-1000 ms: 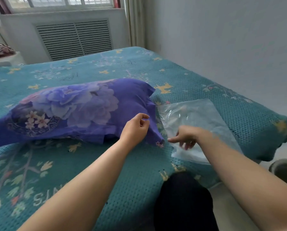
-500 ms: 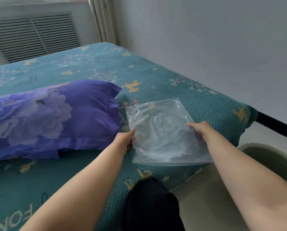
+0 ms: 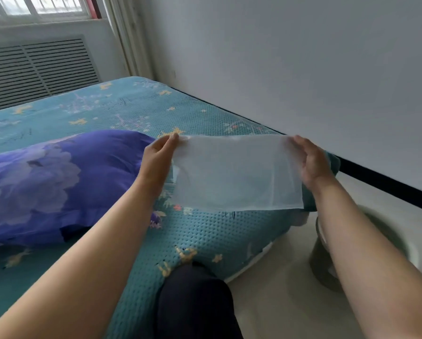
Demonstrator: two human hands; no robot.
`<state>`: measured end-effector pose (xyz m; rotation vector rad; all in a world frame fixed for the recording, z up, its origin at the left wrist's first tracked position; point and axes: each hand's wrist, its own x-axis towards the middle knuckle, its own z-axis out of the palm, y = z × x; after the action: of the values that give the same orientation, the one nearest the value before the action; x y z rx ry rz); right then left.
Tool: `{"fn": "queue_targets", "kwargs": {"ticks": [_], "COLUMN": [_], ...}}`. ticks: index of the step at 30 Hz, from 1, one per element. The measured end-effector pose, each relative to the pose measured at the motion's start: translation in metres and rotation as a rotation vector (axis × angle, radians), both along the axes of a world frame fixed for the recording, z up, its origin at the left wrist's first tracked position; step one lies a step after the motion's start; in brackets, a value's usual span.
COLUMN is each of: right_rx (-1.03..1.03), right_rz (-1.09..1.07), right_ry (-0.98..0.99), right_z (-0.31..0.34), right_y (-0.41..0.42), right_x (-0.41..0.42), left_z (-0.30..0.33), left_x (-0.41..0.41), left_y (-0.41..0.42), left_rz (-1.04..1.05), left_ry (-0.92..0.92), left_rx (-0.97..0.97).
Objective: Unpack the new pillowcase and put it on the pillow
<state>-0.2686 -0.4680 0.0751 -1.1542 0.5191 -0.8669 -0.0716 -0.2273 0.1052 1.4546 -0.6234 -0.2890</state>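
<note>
A clear, milky plastic bag (image 3: 237, 172) hangs in the air above the bed's near right corner, looking flat and empty. My left hand (image 3: 158, 157) pinches its top left corner. My right hand (image 3: 308, 162) grips its right edge. The pillow (image 3: 58, 182) in a purple floral pillowcase lies on the bed to the left of the bag, close to my left wrist.
A teal patterned bed cover (image 3: 200, 231) spreads under everything. A grey wall runs along the right. A round grey bin (image 3: 327, 263) stands on the floor by the bed corner. My dark-clad knee (image 3: 195, 302) presses against the bed edge. A vent grille (image 3: 38, 69) sits below the window.
Both hands moved from the pillow's end to the plastic bag, took hold of its sides and lifted it off the bed into the air.
</note>
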Motion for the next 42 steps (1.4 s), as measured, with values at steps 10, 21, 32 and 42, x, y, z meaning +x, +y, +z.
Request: {"fn": "queue_targets", "kwargs": {"ticks": [10,21,32,42], "right_rx": [-0.046,0.311,0.831,0.762], "right_rz": [0.581,0.093,-1.005,-0.757], "right_ry": [0.363,0.153,-0.165,0.119], "right_z": [-0.014,-0.088,-0.164,-0.206], "right_y": [-0.022,0.012,0.0,-0.018], "right_x": [-0.068,-0.133,-0.212,-0.221], "left_z": [-0.012,-0.065,-0.143,-0.161], "left_x": [-0.02,-0.061,-0.113,-0.12], "left_y": [-0.009,-0.033,-0.049,-0.046], "left_rz": [-0.349,-0.28,-0.297,-0.29], "left_ry": [0.304,0.534,0.523,0.214], "left_rx": [0.313,0.269,0.483,0.734]}}
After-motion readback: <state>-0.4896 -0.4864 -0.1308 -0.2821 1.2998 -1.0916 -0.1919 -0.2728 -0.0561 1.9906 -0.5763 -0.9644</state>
